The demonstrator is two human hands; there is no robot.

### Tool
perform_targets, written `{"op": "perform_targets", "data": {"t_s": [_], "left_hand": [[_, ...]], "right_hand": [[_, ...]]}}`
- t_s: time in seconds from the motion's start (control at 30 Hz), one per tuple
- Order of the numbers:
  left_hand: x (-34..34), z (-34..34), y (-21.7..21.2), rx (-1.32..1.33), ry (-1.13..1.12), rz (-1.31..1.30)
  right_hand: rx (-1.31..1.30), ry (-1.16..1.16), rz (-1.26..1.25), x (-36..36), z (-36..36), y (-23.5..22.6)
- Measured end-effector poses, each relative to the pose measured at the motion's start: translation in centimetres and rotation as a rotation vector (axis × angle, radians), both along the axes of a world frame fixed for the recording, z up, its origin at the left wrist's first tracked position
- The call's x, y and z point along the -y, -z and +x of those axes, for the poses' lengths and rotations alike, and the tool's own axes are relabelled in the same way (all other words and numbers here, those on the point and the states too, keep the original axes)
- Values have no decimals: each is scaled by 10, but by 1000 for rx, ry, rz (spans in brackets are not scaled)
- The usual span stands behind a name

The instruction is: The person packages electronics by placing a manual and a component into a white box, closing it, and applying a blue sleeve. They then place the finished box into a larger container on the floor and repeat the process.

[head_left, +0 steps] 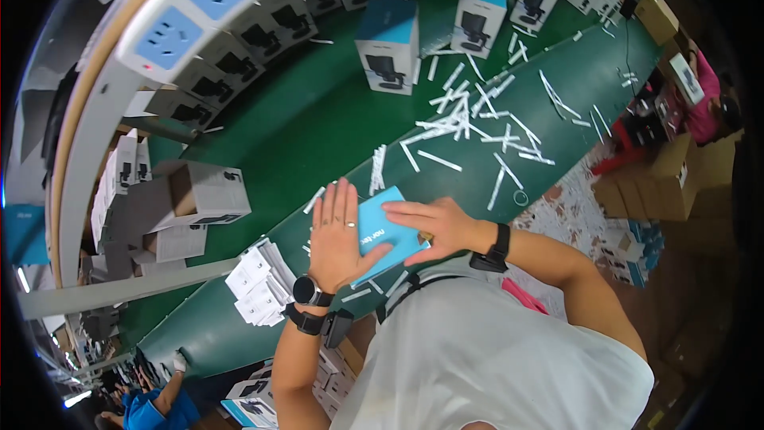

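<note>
One blue box (376,219) sits between my left hand (334,243), flat with thumb across it, and my right hand (442,221), thumb and fingers parted over it, grip unclear; white strips (460,118) lie beyond.

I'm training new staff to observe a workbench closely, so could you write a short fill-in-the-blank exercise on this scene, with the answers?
1. The left hand and right hand are both at a flat rectangular item colored ____.
2. The round-faced watch is on the person's ____ wrist.
3. The tabletop beneath the scattered strips is ____.
4. The stacked papers near the left forearm are mostly ____.

Missing words: blue; left; green; white.
</note>
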State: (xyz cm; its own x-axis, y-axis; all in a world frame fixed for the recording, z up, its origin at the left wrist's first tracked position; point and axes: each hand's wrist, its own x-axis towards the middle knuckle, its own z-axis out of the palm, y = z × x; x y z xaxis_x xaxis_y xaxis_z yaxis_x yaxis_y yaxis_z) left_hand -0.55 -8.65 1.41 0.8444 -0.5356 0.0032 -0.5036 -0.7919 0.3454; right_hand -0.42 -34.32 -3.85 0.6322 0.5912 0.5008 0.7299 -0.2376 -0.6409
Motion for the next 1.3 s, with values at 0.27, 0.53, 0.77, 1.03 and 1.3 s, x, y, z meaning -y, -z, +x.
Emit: {"op": "perform_targets", "data": {"t_s": [0.27,0.53,0.77,1.03,1.3], "left_hand": [[-1,-31,-20,-59,-63,5],[-14,-56,-4,47,40,-97],[-9,63,-11,280,-237,-130],[21,291,82,326,-557,-364],[20,299,56,117,-552,-305]], "right_hand": [[-193,-31,-145,3,14,-4],[-151,-88,-51,7,13,6],[-586,634,158,54,9,68],[-389,737,-119,104,-25,192],[-367,793,-280,103,-28,193]]}}
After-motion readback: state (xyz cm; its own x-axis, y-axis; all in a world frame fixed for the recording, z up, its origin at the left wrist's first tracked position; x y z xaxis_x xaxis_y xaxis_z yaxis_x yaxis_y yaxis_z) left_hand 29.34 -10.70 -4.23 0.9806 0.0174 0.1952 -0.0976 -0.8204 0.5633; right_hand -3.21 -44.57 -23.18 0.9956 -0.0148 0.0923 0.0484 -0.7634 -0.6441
